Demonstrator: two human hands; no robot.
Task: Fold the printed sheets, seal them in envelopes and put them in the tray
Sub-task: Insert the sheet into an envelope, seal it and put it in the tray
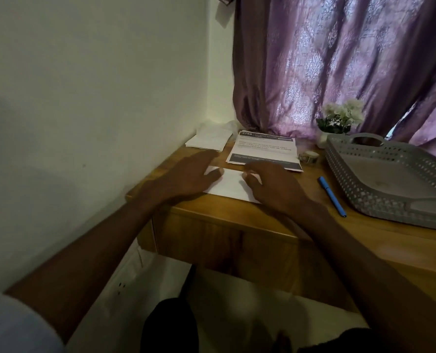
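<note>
A white folded sheet [231,186] lies flat on the wooden table [237,220] near its front edge. My left hand [186,177] rests on the sheet's left part with its fingers spread and fairly straight. My right hand [273,184] presses on its right part, fingers slightly bent, fingertips on the paper. Behind them lies a stack of printed sheets [265,149] with dark bands. White envelopes [209,138] are piled in the corner by the wall. The grey perforated tray [390,179] stands on the right with nothing seen in it.
A blue pen [332,196] lies between the sheet and the tray. A roll of tape [309,157] sits behind it. A white pot of flowers [339,121] stands at the purple curtain. The wall is close on the left.
</note>
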